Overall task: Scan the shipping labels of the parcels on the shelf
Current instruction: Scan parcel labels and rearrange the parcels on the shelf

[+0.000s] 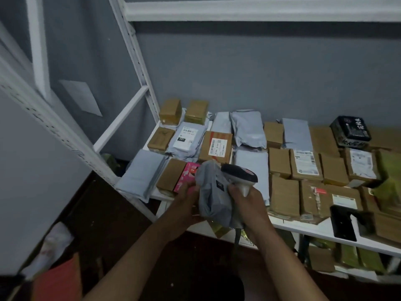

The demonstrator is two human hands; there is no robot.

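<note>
I've got the grey mailer bag held lengthwise just off the shelf front edge, left hand pinching its side, right hand gripping the scanner, head aimed left over the bag.

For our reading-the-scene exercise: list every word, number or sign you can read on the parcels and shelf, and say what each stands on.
"231": black tag on the white label of the grey plastic mailer lying on the shelf.
Black tag on the crumpled grey plastic mailer held in both hands: digits unclear, possibly "231".
Large white characters on the black box: blurred.
Labels on the brown cardboard boxes: too small.
</note>
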